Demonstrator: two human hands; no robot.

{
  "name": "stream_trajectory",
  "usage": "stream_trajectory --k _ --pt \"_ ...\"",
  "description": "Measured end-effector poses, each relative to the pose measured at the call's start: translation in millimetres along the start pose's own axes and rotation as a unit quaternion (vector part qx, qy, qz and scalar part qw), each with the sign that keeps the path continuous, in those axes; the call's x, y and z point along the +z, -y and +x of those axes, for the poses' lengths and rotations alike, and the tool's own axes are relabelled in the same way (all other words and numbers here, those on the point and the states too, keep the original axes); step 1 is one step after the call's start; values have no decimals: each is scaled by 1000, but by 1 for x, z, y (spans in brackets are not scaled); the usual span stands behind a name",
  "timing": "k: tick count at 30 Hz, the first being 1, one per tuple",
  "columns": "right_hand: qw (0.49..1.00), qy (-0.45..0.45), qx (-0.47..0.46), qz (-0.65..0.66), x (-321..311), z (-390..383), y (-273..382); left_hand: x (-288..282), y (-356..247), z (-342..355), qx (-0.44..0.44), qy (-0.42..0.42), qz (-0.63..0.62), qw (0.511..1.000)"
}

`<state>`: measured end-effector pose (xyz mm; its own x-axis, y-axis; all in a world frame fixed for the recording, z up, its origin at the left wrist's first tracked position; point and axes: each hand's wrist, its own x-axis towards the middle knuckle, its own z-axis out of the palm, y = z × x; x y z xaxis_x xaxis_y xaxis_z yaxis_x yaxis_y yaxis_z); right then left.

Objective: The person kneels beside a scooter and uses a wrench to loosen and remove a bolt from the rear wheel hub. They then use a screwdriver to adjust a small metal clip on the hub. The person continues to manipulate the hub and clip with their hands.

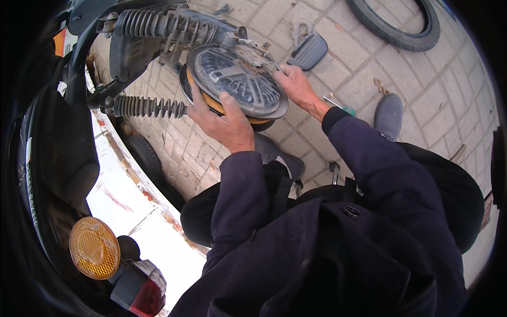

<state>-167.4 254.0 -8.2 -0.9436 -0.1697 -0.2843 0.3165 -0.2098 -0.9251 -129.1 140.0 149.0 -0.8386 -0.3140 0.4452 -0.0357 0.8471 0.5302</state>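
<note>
A round, dusty black wheel hub (232, 79) with a ribbed cover is mounted between two coil-spring shock absorbers of a scooter. An orange-yellow band shows along its near edge, and no tyre is around it. My left hand (224, 124) grips the hub's near rim, with the thumb and fingers bent over its edge. At the hub's right side, my right hand (298, 87) is closed on a thin metal piece (273, 62) close to the axle end. That piece looks like a tool handle, but its kind is partly hidden.
The upper shock absorber (163, 26) and lower shock absorber (148, 106) reach in from the left. On the paving lie a grey ribbed footrest (309, 51), a black tyre (396, 34) and a green-handled screwdriver (347, 110). An orange reflector (95, 248) and red tail light (148, 298) sit lower left.
</note>
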Motion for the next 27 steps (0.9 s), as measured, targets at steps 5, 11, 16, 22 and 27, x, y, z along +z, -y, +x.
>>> stream_trajectory --k 5,11,16,22,27 --pt "993 37 -26 -111 -26 10 1 0 -2 -1 -14 -6 2 1000" --pt "991 75 104 35 -70 18 49 2 1 -1 -21 -7 5 1000" --pt "990 116 67 33 -73 0 122 1 3 -3 -32 -14 6 999" --pt "945 71 -45 -316 -42 -26 146 1 3 -2 -5 -37 26 999" --pt "945 30 -65 -320 -16 -34 121 2 5 -3 -9 -46 13 999"
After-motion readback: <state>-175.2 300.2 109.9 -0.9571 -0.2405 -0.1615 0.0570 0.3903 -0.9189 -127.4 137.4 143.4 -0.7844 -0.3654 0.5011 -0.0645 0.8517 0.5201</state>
